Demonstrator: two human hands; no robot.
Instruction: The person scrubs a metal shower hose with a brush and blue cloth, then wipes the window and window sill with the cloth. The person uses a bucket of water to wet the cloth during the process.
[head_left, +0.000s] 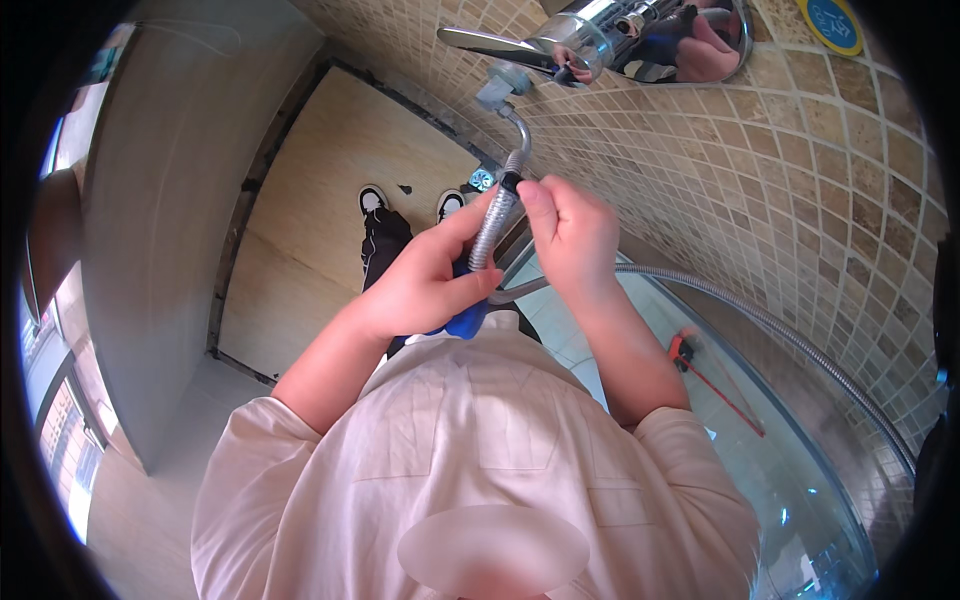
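Observation:
A shiny corrugated metal tube (491, 225) slants down in front of my body, with a black collar (511, 182) around its upper part. My left hand (427, 281) wraps the tube from the left, its thumb across the lower end. The thumb and bent fingers of my right hand (574, 225) pinch the black collar. Above the collar, a thin bent metal pipe (523, 135) leads up to a metal fitting (495, 91) at the wall. Under my left palm shows a blue object (466, 319), mostly hidden; its kind is unclear.
A chrome mixer tap (577, 45) with a lever juts from the tiled wall (750, 157). A flexible metal hose (750, 307) curves right behind my right forearm. A red and black tool (681, 351) lies near the glass edge (795, 465). A floor drain (481, 178) sits by my shoes (373, 199).

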